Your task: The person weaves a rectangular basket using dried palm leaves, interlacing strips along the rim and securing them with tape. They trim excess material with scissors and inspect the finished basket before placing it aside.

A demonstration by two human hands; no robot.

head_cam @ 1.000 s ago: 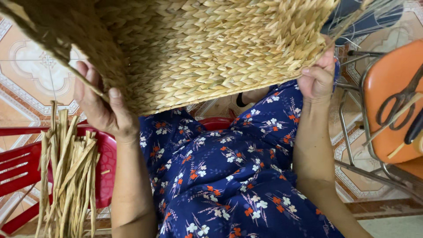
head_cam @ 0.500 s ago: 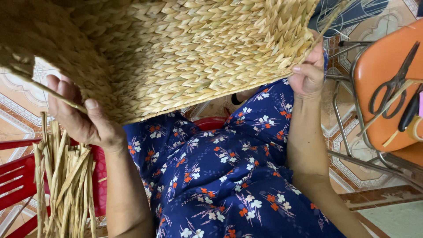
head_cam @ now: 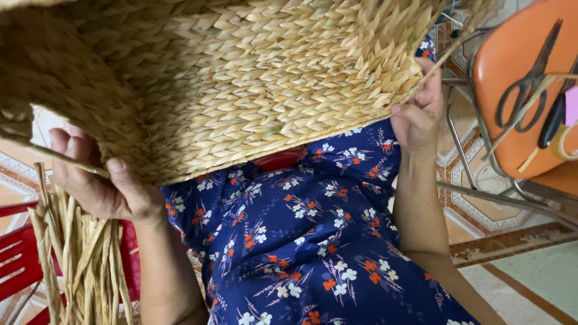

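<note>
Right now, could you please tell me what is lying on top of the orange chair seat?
Dark scissors lie on the orange chair seat, with a pale straw strand across them. Things at the frame's right edge are cut off and unclear.

Woven basket [head_cam: 241, 90] cut off at top; it hides both hands' fingertips

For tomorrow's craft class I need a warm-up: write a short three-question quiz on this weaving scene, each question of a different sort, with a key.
1. True or false: both hands grip the lower edge of the woven straw basket.
2. Multiple choice: what lies on the orange chair seat? A) a hammer B) black scissors C) a cup
3. Fill in: the bundle of loose dried straw strands rests on a ___ plastic chair.

Key:
1. True: the left hand and right hand each hold the edge.
2. B, the black scissors.
3. Red: the red plastic chair.
</note>
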